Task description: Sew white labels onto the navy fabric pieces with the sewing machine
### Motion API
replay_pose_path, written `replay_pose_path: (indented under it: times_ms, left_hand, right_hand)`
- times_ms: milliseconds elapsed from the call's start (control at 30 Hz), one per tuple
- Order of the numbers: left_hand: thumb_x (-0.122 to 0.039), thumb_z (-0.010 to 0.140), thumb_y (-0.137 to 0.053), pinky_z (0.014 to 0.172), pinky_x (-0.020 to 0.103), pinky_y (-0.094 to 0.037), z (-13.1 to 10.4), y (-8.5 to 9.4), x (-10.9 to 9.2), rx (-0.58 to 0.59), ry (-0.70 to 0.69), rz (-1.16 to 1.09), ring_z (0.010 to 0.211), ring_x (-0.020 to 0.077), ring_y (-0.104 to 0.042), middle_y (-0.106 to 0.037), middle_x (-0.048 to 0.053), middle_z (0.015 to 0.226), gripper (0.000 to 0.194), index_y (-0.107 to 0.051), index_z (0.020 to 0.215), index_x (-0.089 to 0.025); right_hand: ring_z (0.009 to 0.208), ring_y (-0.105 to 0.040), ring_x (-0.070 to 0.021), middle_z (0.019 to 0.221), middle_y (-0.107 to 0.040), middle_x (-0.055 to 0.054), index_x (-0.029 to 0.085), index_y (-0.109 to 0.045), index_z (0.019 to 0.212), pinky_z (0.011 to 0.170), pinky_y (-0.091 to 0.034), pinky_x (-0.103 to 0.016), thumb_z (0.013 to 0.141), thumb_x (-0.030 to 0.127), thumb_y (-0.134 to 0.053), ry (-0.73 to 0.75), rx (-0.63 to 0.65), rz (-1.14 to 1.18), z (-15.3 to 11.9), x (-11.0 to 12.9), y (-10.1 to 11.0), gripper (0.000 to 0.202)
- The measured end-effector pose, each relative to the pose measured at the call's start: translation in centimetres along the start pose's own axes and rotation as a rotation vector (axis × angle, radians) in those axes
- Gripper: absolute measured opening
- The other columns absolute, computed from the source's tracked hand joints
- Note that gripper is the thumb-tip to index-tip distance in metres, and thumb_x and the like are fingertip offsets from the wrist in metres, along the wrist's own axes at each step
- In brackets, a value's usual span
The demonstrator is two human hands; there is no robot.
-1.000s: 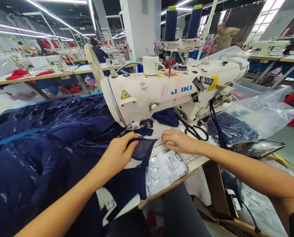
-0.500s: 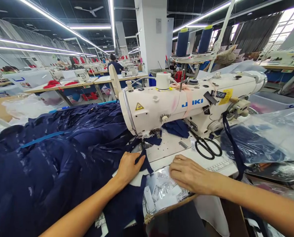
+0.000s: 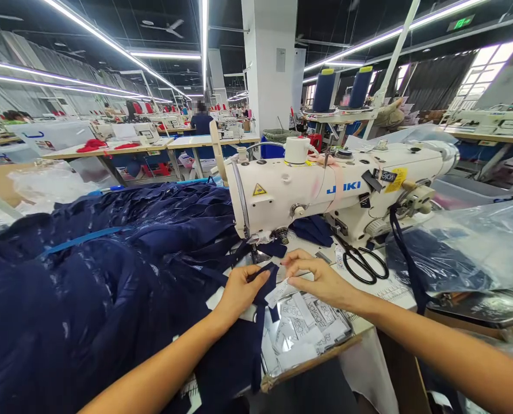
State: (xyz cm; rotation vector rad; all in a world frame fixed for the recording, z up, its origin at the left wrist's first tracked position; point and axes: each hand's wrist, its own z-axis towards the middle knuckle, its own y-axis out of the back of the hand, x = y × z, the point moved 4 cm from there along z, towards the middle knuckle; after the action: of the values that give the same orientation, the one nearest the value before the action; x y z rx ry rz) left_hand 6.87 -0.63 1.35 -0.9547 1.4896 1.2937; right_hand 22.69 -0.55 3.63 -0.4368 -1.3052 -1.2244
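My left hand (image 3: 240, 292) pinches a narrow end of navy fabric (image 3: 267, 283) in front of the sewing machine's needle area. Just right of it, my right hand (image 3: 314, 279) holds a small white label (image 3: 279, 292) between thumb and fingers, close against the fabric. Below both hands lies a shallow tray (image 3: 310, 357) with several printed white labels (image 3: 299, 322) in it. The white sewing machine (image 3: 308, 192) stands behind my hands. More navy fabric (image 3: 88, 299) is heaped to the left and hangs below my left hand.
Black-handled scissors (image 3: 366, 265) lie on the machine bed to the right. A clear plastic bag (image 3: 463, 247) with navy fabric sits at far right. Two thread cones (image 3: 324, 91) stand behind the machine. A person in dark clothing (image 3: 202, 122) sits at a distant table.
My right hand has risen from the tray with a white label and moved up beside the fabric. My left hand has moved slightly right with the fabric end. The view has shifted a little.
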Motion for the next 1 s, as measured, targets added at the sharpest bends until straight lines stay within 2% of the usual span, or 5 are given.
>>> replay_pose_path:
  times_ms: [67, 267, 600, 700, 1000]
  left_hand:
    - [-0.04, 0.062, -0.06, 0.046, 0.02, -0.03, -0.3, 0.1, -0.1, 0.028, 0.04, -0.116, 0.049, 0.0086, -0.04, -0.052, -0.002, 0.055, 0.028, -0.063, 0.064, -0.013]
    - [-0.04, 0.061, -0.064, 0.05, 0.02, -0.033, -0.8, 0.9, -0.9, 0.053, 0.114, -0.208, 0.049, 0.0079, -0.043, -0.054, -0.003, 0.052, 0.027, -0.063, 0.056, -0.014]
    - [-0.036, 0.055, -0.071, 0.052, 0.02, -0.035, -0.7, 0.9, -0.1, -0.005, 0.148, -0.194, 0.053, 0.0089, -0.048, -0.06, -0.002, 0.058, 0.024, -0.068, 0.065, -0.014]
    - [-0.035, 0.056, -0.071, 0.054, 0.02, -0.037, -0.8, 0.9, -0.3, -0.007, 0.148, -0.235, 0.056, 0.01, -0.05, -0.063, -0.001, 0.062, 0.023, -0.069, 0.067, -0.015]
    - [-0.036, 0.054, -0.073, 0.052, 0.02, -0.039, -1.1, 0.8, -1.2, -0.007, 0.137, -0.272, 0.053, 0.01, -0.051, -0.063, -0.001, 0.058, 0.023, -0.07, 0.064, -0.015]
  right_hand:
    - [0.098, -0.049, -0.0164, 0.101, -0.053, -0.005, 0.016, -0.057, 0.067, 0.088, -0.035, -0.031, 0.073, 0.02, -0.054, -0.007, -0.004, 0.033, 0.9, -0.2, -0.9, 0.007]
    - [0.066, -0.049, -0.0115, 0.064, -0.052, 0.002, 0.016, -0.051, 0.061, 0.068, -0.039, -0.026, 0.068, 0.014, -0.051, -0.075, -0.009, 0.03, 3.2, -1.3, -2.1, 0.007]
    - [0.057, -0.045, -0.0087, 0.056, -0.047, 0.004, 0.016, -0.048, 0.059, 0.059, -0.036, -0.022, 0.067, 0.012, -0.049, -0.109, 0.028, 0.017, 3.9, -0.4, -2.5, 0.009]
    - [0.054, -0.043, -0.0084, 0.054, -0.046, 0.006, 0.016, -0.049, 0.064, 0.055, -0.034, -0.022, 0.067, 0.016, -0.053, -0.13, -0.002, 0.084, 3.8, -0.6, -2.5, 0.005]
    - [0.052, -0.036, -0.0068, 0.054, -0.045, 0.005, 0.014, -0.053, 0.059, 0.052, -0.027, -0.023, 0.063, 0.028, -0.06, -0.216, 0.012, 0.353, 3.6, -1.2, -2.4, 0.016]
